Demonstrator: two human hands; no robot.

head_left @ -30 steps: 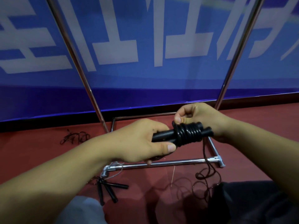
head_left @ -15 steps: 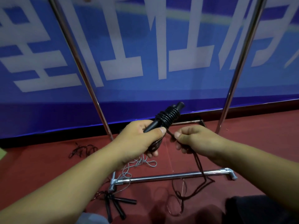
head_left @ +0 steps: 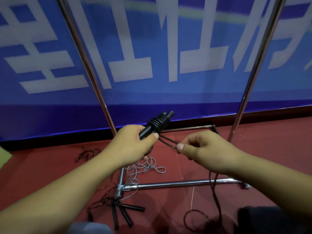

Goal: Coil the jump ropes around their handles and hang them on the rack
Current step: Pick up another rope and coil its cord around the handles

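Note:
My left hand (head_left: 133, 143) grips the black jump rope handles (head_left: 158, 123), which point up and to the right with several turns of dark rope coiled round their upper part. A loop of that rope (head_left: 168, 142) runs from the coil to my right hand (head_left: 204, 151), which pinches it between thumb and fingers. The rest of the dark rope (head_left: 214, 193) hangs from my right hand down to the floor. The chrome rack (head_left: 168, 184) stands just behind my hands, its two uprights rising left and right.
Several loose black handles (head_left: 125, 212) lie on the red floor by the rack's front left corner. A grey cord (head_left: 145, 168) is tangled inside the base frame. Another dark rope (head_left: 87, 153) lies at the left near the blue banner wall (head_left: 152, 48).
The handles tilted from lying level to pointing up and right. My right hand let go of the coil's end, came down and right, and now pulls a loop of rope away from the coil.

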